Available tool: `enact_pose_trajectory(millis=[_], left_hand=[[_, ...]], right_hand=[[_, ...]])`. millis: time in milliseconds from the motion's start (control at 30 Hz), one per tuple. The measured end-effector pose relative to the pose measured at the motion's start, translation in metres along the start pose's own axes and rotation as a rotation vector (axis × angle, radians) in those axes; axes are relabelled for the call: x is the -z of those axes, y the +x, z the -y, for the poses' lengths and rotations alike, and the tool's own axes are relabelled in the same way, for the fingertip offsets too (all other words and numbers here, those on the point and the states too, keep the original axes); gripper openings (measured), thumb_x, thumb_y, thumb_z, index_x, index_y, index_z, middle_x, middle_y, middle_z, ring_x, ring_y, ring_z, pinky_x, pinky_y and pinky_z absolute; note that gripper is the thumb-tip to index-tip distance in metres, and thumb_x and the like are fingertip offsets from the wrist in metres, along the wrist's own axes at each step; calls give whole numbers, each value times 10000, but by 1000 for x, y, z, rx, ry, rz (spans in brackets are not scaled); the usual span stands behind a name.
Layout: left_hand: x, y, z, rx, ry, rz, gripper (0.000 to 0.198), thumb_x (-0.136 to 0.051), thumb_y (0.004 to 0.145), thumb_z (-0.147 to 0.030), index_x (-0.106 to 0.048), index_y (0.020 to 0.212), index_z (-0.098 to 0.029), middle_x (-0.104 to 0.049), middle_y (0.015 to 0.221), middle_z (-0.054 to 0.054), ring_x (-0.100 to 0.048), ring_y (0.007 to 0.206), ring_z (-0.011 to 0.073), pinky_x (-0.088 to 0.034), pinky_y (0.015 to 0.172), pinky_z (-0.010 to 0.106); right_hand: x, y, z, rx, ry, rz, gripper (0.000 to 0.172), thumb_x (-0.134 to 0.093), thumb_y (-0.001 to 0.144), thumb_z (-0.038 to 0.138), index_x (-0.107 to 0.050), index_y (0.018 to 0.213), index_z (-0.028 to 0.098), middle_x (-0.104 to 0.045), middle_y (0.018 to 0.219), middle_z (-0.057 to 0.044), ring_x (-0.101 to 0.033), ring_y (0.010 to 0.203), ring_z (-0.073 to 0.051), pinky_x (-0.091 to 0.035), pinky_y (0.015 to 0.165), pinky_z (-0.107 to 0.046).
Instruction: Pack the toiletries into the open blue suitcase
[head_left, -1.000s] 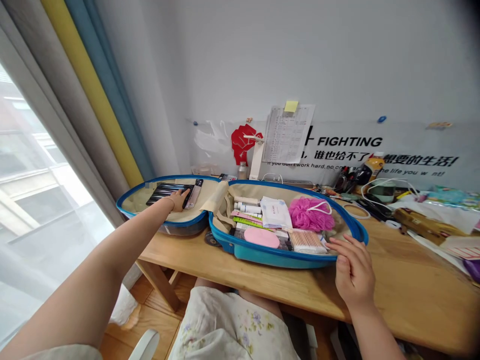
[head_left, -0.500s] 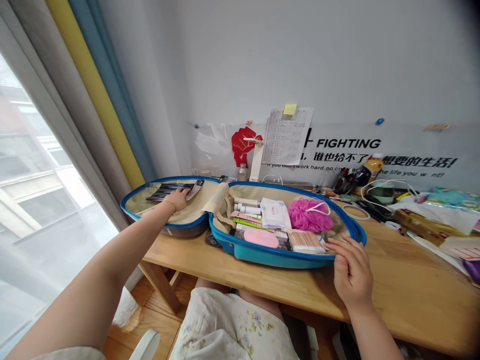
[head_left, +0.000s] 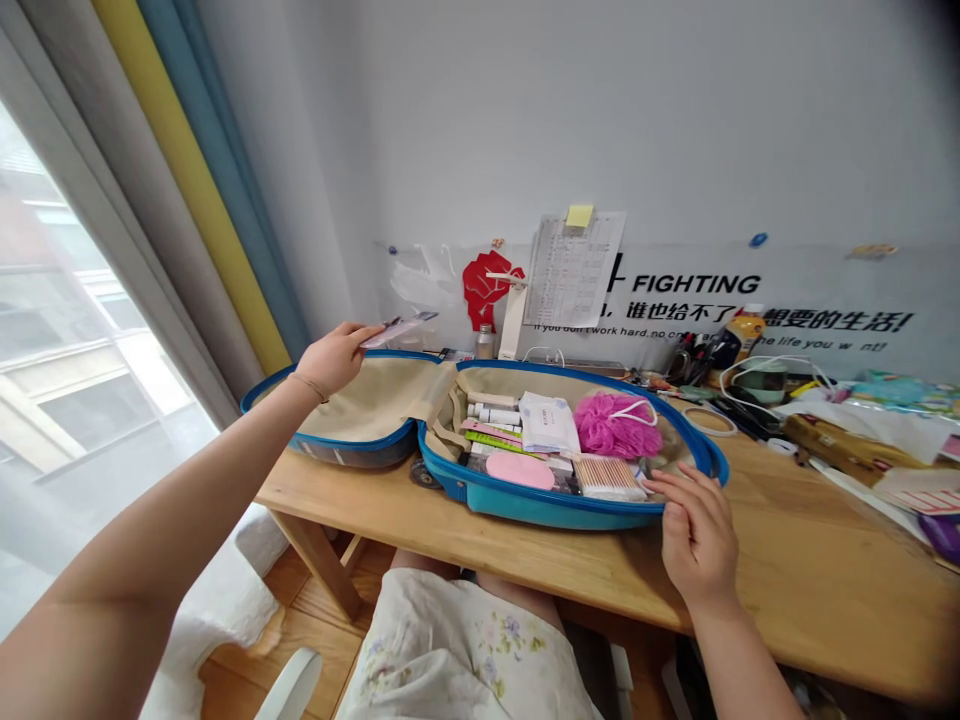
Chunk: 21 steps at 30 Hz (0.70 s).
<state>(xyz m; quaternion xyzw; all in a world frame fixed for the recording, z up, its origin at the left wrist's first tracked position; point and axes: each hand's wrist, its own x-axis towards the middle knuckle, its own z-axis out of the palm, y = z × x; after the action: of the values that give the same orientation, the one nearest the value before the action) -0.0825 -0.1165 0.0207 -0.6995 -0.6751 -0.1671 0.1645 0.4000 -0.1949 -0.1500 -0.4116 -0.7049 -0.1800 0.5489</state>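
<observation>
My left hand (head_left: 337,358) is closed on one end of a flat clear pack (head_left: 401,328), which I see almost edge-on. It is raised above the left half of an open blue suitcase (head_left: 555,512); that half shows its bare beige lining (head_left: 367,405). My right hand (head_left: 697,535) rests at the suitcase's right front rim, fingers outstretched over the edge, beside a pack of cotton swabs (head_left: 611,478). In the right half also lie a pink oval case (head_left: 520,470), a purple bath puff (head_left: 616,425), a white packet (head_left: 547,423) and several small tubes (head_left: 495,415).
The suitcase lies on a wooden desk (head_left: 795,570) against the wall. On the right are cables, a bottle (head_left: 742,330), a roll of tape (head_left: 712,422) and a brown pouch (head_left: 855,450). A white lamp (head_left: 512,320) stands behind; curtains (head_left: 217,200) hang at left.
My left hand has lifted the flat pack of slim dark sticks up from the suitcase's left half, toward the back. My right hand has stayed at the rim.
</observation>
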Motion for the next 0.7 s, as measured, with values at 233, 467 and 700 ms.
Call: enact_pose_trajectory(millis=[233, 467, 700], left_hand=[[6, -11, -76, -554, -263, -3, 511, -392, 915, -229, -474, 1416, -289, -450, 1436, 40, -443, 1310, 211, -349, 1120, 333], [-43, -14, -109, -827, -330, 341, 588, -491, 862, -117, -489, 1394, -365, -436, 1493, 17, -438, 1339, 234, -366, 1120, 364], [-43, -16, -100, -735, -255, 568, 766, -576, 783, -76, -376, 1462, -370, -379, 1534, -9, -430, 1358, 232, -399, 1083, 301]], right_hand=[[0, -1, 0, 10, 6, -17, 248, -424, 915, 240, -670, 946, 222, -695, 989, -77, -574, 1149, -272, -390, 1028, -522], [1, 0, 1, 23, -16, -2, 258, -412, 922, 236, -666, 965, 228, -694, 1002, -70, -581, 1130, -260, -404, 1007, -502], [1, -2, -1, 13, -13, 8, 263, -413, 923, 241, -670, 976, 231, -691, 1009, -70, -572, 1139, -259, -395, 1012, -507]])
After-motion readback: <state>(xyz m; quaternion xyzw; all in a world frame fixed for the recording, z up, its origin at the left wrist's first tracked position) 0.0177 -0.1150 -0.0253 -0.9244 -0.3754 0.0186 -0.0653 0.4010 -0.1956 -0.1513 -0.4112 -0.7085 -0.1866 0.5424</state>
